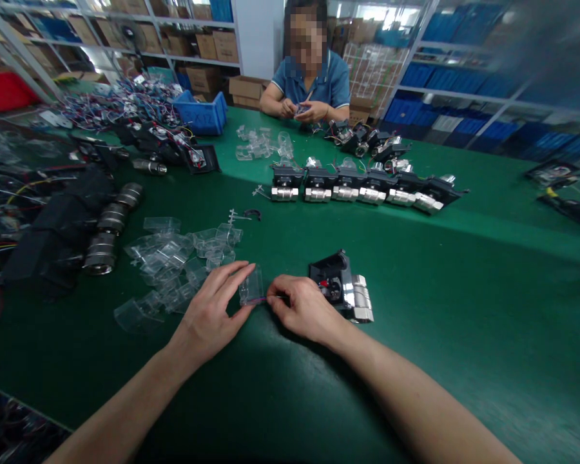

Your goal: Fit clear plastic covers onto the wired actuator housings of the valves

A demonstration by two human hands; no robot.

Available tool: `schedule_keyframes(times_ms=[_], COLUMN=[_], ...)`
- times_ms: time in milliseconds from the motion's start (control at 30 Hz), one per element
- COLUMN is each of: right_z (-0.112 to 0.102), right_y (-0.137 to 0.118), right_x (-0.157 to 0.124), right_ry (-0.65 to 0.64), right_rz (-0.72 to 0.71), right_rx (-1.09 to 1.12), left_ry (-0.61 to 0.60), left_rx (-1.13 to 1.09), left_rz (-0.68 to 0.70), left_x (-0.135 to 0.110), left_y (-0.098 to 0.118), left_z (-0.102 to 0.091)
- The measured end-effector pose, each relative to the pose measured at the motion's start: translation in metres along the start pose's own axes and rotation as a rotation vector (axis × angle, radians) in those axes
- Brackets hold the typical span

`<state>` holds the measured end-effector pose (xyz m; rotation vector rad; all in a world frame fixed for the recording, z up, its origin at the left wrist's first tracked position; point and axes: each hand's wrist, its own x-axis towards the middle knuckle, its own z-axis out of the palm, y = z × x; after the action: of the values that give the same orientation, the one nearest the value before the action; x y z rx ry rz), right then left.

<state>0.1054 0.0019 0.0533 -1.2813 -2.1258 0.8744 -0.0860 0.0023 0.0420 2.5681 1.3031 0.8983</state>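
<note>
My left hand (pixel 216 306) grips a clear plastic cover (pixel 252 283) between thumb and fingers, just above the table. Close beside it, my right hand (pixel 302 306) is closed in a pinch on thin wires (pixel 260 300) that reach to the cover's lower edge. Right of that hand lies a black valve actuator (pixel 336 287) with its inside exposed, joined to a silver metal valve body (pixel 362 298). My right hand partly hides the actuator's left side. A pile of clear plastic covers (pixel 174 258) spreads left of my left hand.
A row of black actuators with silver valves (pixel 345 193) stands across the table (pixel 439 270). More black units (pixel 53 225) and wiring lie at left, near a blue bin (pixel 200 113). A co-worker (pixel 309 77) sits opposite, handling a small part.
</note>
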Motion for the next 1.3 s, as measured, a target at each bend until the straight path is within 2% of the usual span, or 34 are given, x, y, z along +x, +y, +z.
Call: schedule_keyframes(times_ms=[333,800,1300], right_z=[-0.0067,-0.0039,-0.0048], right_y=[-0.0059,-0.0022,-0.0022], right_x=[0.0007,0.0014,0.0015], right_ry=[-0.021,0.020,-0.010], right_rz=[0.091,0.050,0.063], right_rx=[0.044,0.089,0.117], left_ry=[-0.002,0.040,0.030], left_rx=[0.033,0.039,0.059], left_rz=[0.031,-0.006,0.006], left_x=[0.0027,-0.0009,-0.0001], left_y=[0.0040,0.0016,0.0027], left_z=[-0.0008,0.0022,0.0028])
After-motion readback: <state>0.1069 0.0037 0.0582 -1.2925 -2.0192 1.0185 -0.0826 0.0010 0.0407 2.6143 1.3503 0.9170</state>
